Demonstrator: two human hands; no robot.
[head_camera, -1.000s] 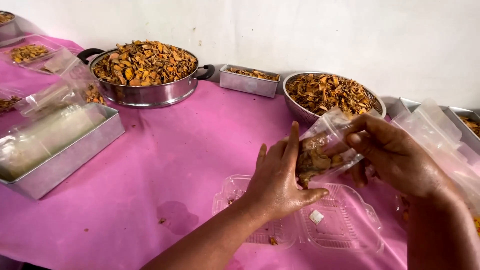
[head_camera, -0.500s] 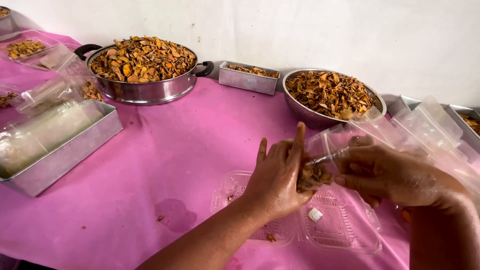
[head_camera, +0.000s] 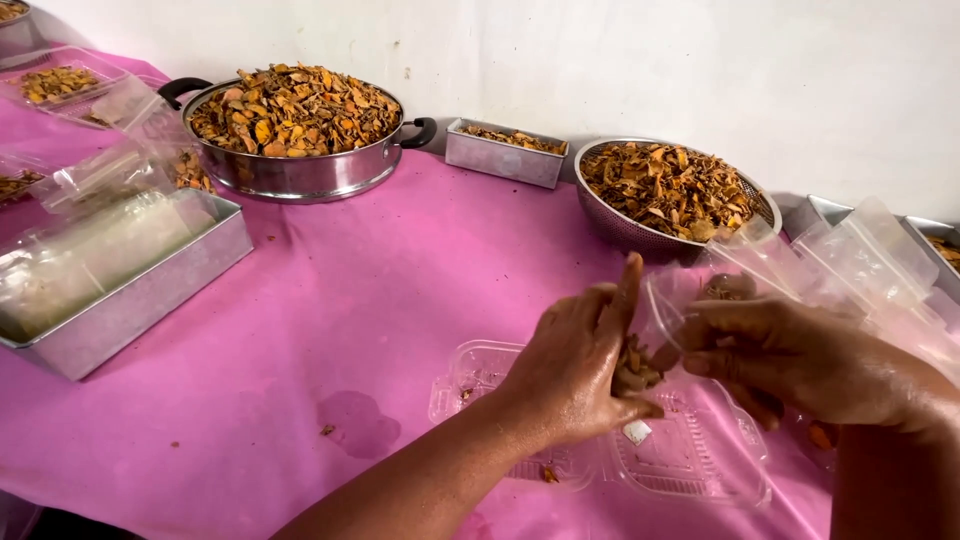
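Both hands (head_camera: 580, 360) (head_camera: 790, 355) grip a clear bag (head_camera: 665, 320) above the open clamshell (head_camera: 690, 455), colander (head_camera: 670, 195) behind.

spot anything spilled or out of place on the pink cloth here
Yes, small things. A few dried orange crumbs lie loose on the pink cloth beside a darker damp-looking patch. More bits sit by the open clear clamshell tray under the left hand and right hand.

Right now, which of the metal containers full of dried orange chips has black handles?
The wide round steel pot at the far left; the mesh colander and the small rectangular tin have no handles.
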